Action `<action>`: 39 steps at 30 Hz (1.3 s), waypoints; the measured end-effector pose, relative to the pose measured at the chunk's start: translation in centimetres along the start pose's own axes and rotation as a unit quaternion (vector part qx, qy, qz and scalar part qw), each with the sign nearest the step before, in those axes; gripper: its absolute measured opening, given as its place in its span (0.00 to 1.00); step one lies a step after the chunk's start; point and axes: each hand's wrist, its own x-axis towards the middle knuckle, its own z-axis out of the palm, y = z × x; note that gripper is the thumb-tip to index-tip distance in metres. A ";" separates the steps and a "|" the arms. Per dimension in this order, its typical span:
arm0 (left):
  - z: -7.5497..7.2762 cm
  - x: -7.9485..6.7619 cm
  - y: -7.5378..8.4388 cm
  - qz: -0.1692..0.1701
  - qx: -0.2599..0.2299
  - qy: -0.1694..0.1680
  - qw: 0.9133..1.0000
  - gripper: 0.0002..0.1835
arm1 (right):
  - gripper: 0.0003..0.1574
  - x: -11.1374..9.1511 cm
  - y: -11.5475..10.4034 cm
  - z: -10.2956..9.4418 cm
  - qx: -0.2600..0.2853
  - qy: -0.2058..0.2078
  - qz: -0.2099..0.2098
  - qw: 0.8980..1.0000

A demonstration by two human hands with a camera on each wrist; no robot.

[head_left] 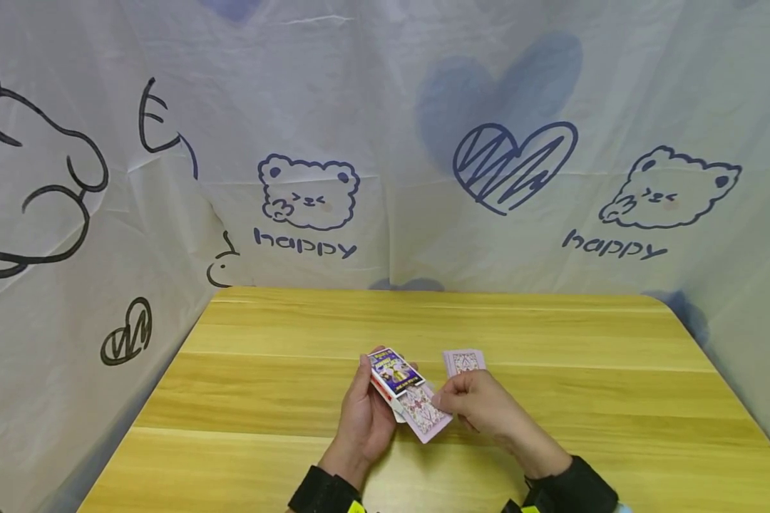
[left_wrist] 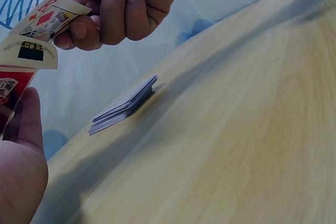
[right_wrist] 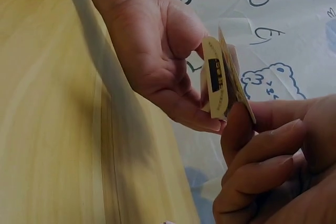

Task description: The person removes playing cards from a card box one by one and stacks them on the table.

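My left hand grips a card box, dark blue and yellow on its upper face and red on its side. A playing card with a pink patterned back juts from the box's near end, and my right hand pinches its edge between thumb and fingers. In the left wrist view the underside of this card shows a red K and diamonds. The box's pale end flap hangs open beside the card in the right wrist view. Whether more cards lie inside the box is hidden.
Beyond the right hand, a stack of cards lies back side up on the wooden table, partly covered by that hand. White cloth with drawn bears and hearts hangs behind the table and along its sides.
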 end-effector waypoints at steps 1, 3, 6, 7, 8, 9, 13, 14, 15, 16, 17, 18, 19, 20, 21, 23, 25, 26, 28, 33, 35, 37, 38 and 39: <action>0.0 0.0 0.0 -0.002 0.002 0.004 1.000 0.39 | 0.12 0.0 0.0 0.0 -0.003 -0.003 -0.002 1.000; -0.1 0.1 -0.1 -0.003 0.006 0.014 1.000 0.40 | 0.11 -0.1 -0.1 0.0 -0.007 -0.011 -0.002 1.000; -0.1 0.2 -0.1 -0.003 0.010 0.028 1.000 0.41 | 0.11 -0.2 -0.3 -0.2 0.000 -0.024 -0.001 1.000; -0.1 0.2 -0.1 -0.002 0.008 0.032 0.999 0.41 | 0.11 -0.2 -0.4 -0.3 0.003 -0.027 -0.001 1.000; -0.1 0.2 0.0 -0.001 0.008 0.037 0.999 0.42 | 0.12 -0.3 -0.5 -0.4 0.008 -0.030 -0.001 1.000; -0.1 0.3 0.0 0.001 0.007 0.041 0.999 0.42 | 0.12 -0.3 -0.6 -0.6 0.012 -0.034 -0.003 0.999; -0.2 0.3 0.1 0.018 0.002 0.066 0.998 0.43 | 0.14 -0.4 -0.8 -1.3 0.009 -0.034 -0.011 0.999; -0.3 0.4 0.1 0.023 0.002 0.073 0.997 0.43 | 0.14 -0.4 -0.9 -1.5 0.006 -0.029 -0.014 0.999; -0.3 0.4 0.1 0.027 0.000 0.081 0.996 0.43 | 0.14 -0.3 -0.9 -1.7 0.002 -0.022 -0.016 1.000; -0.4 0.4 0.1 0.030 0.000 0.087 0.996 0.44 | 0.14 -0.3 -0.9 -1.8 -0.001 -0.012 -0.016 1.000; -0.4 0.4 0.1 0.033 0.003 0.092 0.995 0.44 | 0.14 -0.3 -0.9 -1.9 -0.005 0.001 -0.018 1.000; -0.4 0.5 0.1 0.034 0.006 0.096 0.995 0.44 | 0.13 -0.2 -0.9 -2.1 -0.007 0.016 -0.018 1.000; -0.5 0.5 0.1 0.033 0.007 0.097 0.995 0.44 | 0.13 -0.1 -0.9 -2.2 -0.010 0.033 -0.018 0.999; -0.5 0.5 0.1 0.029 0.005 0.101 0.994 0.44 | 0.12 -0.1 -0.9 -2.3 -0.011 0.049 -0.018 0.999; -0.5 0.6 0.1 0.028 0.004 0.102 0.994 0.44 | 0.11 0.0 -0.8 -2.4 -0.014 0.066 -0.017 0.998; -0.5 0.6 0.0 0.024 0.002 0.103 0.994 0.44 | 0.10 0.1 -0.7 -2.6 -0.021 0.096 -0.016 0.995; -0.4 0.7 0.0 0.020 -0.005 0.106 0.994 0.44 | 0.09 0.3 -0.5 -2.8 -0.026 0.117 -0.012 0.993; -0.4 0.7 0.0 0.018 -0.007 0.108 0.994 0.44 | 0.09 0.4 -0.5 -2.9 -0.031 0.124 -0.013 0.992; -0.4 0.6 0.0 0.017 -0.006 0.110 0.994 0.44 | 0.09 0.5 -0.2 -3.1 -0.043 0.137 -0.010 0.990; -0.3 0.6 -0.1 0.015 -0.006 0.113 0.994 0.45 | 0.09 0.9 0.4 -3.8 -0.091 0.170 0.002 0.981; -0.3 0.5 -0.1 0.013 -0.008 0.113 0.994 0.45 | 0.09 1.1 0.8 -4.1 -0.117 0.181 0.013 0.976; -0.3 0.5 -0.1 0.011 -0.005 0.112 0.994 0.46 | 0.10 1.2 1.1 -4.5 -0.145 0.189 0.023 0.971; -0.3 0.5 -0.1 0.009 -0.006 0.111 0.994 0.46 | 0.10 1.3 1.3 -4.7 -0.157 0.192 0.027 0.968; -0.3 0.5 -0.2 0.008 -0.006 0.109 0.994 0.46 | 0.10 1.4 1.5 -4.9 -0.167 0.195 0.030 0.966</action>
